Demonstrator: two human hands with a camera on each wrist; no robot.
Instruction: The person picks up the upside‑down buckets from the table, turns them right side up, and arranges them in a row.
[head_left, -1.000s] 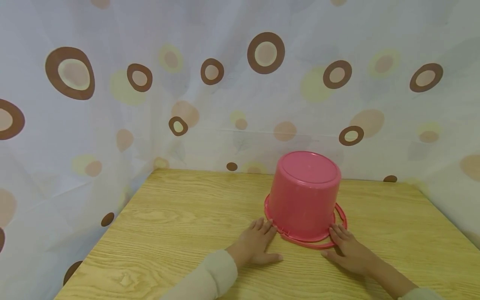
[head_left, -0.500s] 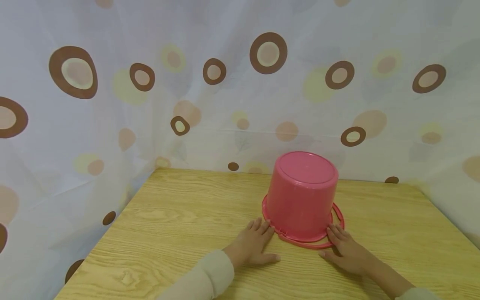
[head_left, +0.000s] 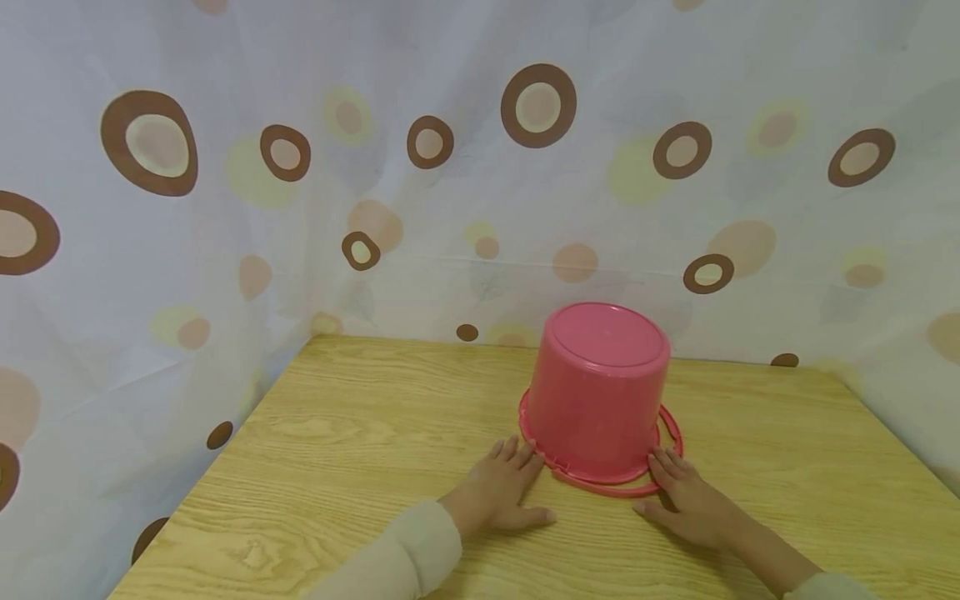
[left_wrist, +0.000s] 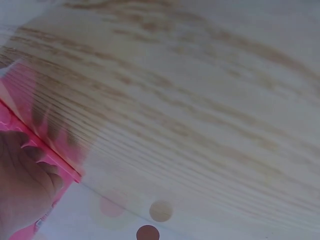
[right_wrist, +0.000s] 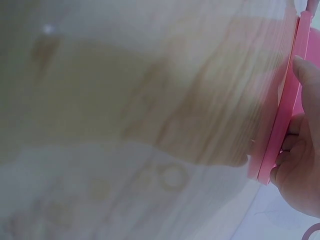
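Note:
A pink plastic bucket (head_left: 596, 408) stands upside down on the wooden table, its base facing up and its rim down. Its pink handle (head_left: 611, 490) lies around the near and right side of the rim. My left hand (head_left: 495, 492) lies palm down at the near left, fingers spread and fairly straight, fingertips right at the rim. At the near right, my right hand (head_left: 690, 504) touches the rim and handle with extended fingers, its thumb apart on the table side. Both wrist views show the fingers against the pink rim (right_wrist: 282, 117); the bucket's inside is hidden.
The light wooden table (head_left: 360, 417) extends to the left and right of the bucket. Behind it and along both sides hangs a white curtain (head_left: 450, 200) with brown, yellow and peach circles, close to the table's far edge.
The bucket has slid a short way to the left across the table, and both hands have moved left along with it. The head view has shifted slightly.

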